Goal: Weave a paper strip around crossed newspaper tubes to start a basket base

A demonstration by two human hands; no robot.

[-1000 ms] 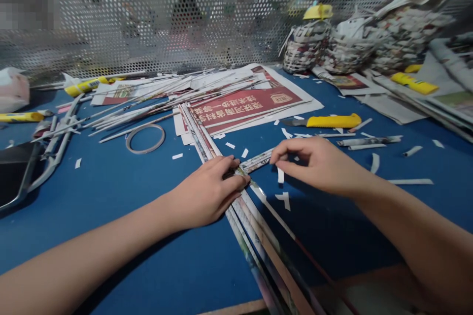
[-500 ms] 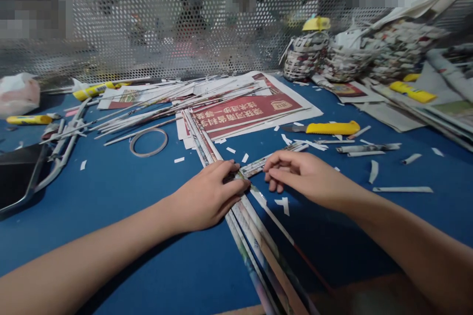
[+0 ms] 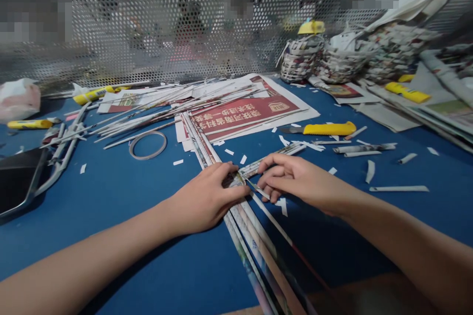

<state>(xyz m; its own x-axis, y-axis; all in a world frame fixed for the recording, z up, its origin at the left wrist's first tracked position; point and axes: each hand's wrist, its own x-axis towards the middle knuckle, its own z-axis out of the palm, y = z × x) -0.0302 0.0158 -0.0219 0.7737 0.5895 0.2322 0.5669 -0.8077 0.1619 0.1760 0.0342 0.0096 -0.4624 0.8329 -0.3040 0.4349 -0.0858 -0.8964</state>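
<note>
Long rolled-paper tubes [image 3: 254, 236] run diagonally across the blue table, crossed by a short bundle of paper tubes [image 3: 253, 165]. My left hand [image 3: 209, 197] is closed over the crossing, its thumb and fingers pressing the tubes down and hiding part of the joint. Just right of it, my right hand [image 3: 291, 177] has its fingers loosely curled and apart. Its fingertips are beside the pale end of a thin paper strip [image 3: 262, 193]; whether they touch it I cannot tell. Another thin tube [image 3: 273, 221] slants off to the lower right.
A yellow utility knife [image 3: 327, 129] lies to the right among paper scraps. Tape roll [image 3: 148, 145], a pile of thin paper tubes [image 3: 148, 118] and red printed paper [image 3: 251, 110] lie ahead. Woven paper baskets [image 3: 301, 61] stand before a perforated metal screen [image 3: 166, 24]. A black-screened device [image 3: 18, 177] is left.
My right hand has moved slightly left and down, bringing its fingertips to the thin strip's end. My left hand stays on the crossing. The view has shifted slightly.
</note>
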